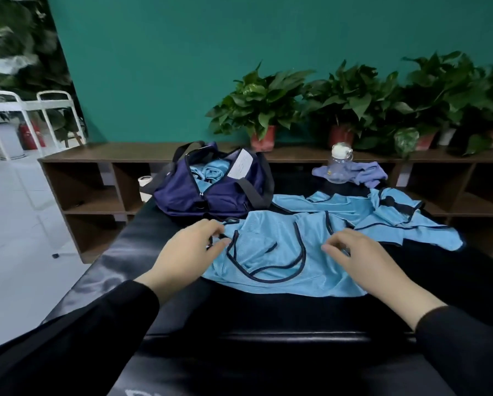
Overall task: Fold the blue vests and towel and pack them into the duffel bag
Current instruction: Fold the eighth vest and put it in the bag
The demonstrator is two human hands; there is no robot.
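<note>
On the black bench (268, 318), both hands, left (188, 250) and right (362, 261), pinch the nearest vest's (271, 252) edges, apparently to spread it for folding.

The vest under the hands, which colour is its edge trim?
Dark navy trim on the light blue vest, clearest in the head view.

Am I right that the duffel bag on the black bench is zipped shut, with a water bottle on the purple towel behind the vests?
Not quite. The head view shows the duffel bag unzipped and open, with blue fabric already inside. The rest holds: it sits on the black bench, and the water bottle stands on the purple towel behind the vests.
</note>
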